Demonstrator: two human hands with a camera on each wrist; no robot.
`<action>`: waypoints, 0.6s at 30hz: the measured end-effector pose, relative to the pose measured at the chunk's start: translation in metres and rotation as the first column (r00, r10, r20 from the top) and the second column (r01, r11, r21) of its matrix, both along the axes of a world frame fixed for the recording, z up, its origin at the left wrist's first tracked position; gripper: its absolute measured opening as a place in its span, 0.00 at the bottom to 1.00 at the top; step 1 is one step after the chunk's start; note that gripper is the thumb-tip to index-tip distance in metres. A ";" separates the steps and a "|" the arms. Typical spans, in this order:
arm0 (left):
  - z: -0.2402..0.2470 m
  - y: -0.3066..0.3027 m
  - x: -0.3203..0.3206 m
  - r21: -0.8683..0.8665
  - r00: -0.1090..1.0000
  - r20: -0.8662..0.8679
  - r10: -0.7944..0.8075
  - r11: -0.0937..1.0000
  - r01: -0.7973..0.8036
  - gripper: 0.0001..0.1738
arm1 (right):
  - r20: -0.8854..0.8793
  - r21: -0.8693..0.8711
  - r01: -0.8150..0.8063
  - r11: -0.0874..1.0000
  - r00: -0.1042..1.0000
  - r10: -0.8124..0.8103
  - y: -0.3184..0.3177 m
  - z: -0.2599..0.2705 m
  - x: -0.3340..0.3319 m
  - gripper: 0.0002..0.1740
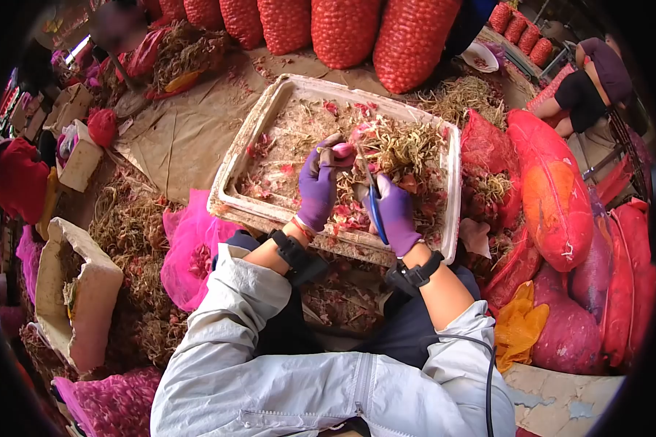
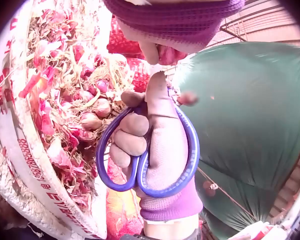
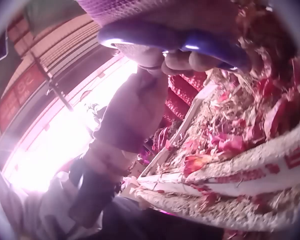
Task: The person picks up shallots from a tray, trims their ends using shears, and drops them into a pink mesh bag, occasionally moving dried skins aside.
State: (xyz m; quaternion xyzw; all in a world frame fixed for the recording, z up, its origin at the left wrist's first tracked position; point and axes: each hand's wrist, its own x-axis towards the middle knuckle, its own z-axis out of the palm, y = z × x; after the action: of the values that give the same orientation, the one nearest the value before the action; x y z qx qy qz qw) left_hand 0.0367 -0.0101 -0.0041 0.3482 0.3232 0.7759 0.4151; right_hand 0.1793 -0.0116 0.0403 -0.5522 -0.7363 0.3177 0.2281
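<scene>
My left hand (image 1: pixel 318 186), in a purple glove with pale fingers, pinches a small red onion (image 1: pixel 342 150) over the tray. In the left wrist view the onion (image 2: pixel 169 55) peeks out between thumb and fingers. My right hand (image 1: pixel 395 213), gloved alike, holds blue-handled scissors (image 1: pixel 375 204); their blades point up toward the onion. Several fingers go through one blue handle loop (image 2: pixel 103 167), with the thumb along the other. Below both hands lies a white foam tray (image 1: pixel 229 156) with a heap of dry onion tops (image 1: pixel 401 149) and loose red skins (image 1: pixel 346 216).
Full red net sacks of onions (image 1: pixel 346 33) stand behind the tray. More red bags (image 1: pixel 550 189) lie at the right. On the left are a pink net bag (image 1: pixel 197 251), a foam box (image 1: pixel 87 291) and piles of dry stalks (image 1: pixel 131 218). Another person (image 1: pixel 594 84) bends at far right.
</scene>
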 end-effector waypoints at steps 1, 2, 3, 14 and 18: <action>0.004 -0.002 0.000 0.002 1.000 -0.002 -0.002 1.000 0.002 0.20 | -0.125 -0.171 0.001 0.985 0.992 -0.023 0.001 0.005 0.000 0.18; 0.007 -0.005 0.000 0.017 0.999 -0.048 -0.022 1.000 0.023 0.21 | -0.033 0.078 0.005 0.997 0.999 -0.002 0.016 -0.029 0.007 0.19; 0.010 -0.006 -0.001 0.032 0.995 -0.094 -0.042 0.998 0.046 0.22 | -0.035 0.081 0.010 0.997 0.999 -0.007 0.022 -0.042 0.010 0.19; 0.010 -0.005 -0.020 -0.045 0.774 -0.038 -0.631 0.775 0.630 0.22 | -0.810 -0.104 -0.113 0.988 0.587 -0.018 0.015 -0.001 0.011 0.21; 0.009 -0.006 -0.015 -0.022 0.763 -0.111 -0.637 0.769 0.639 0.20 | -0.832 -0.084 -0.126 0.989 0.555 0.000 0.019 -0.005 0.018 0.19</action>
State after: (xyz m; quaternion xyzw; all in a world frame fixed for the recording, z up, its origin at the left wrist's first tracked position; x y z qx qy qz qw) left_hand 0.0220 -0.0166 0.0052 0.4836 0.2017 0.5708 0.6322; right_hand 0.1978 0.0078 0.0348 -0.3250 -0.5388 0.5963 0.4985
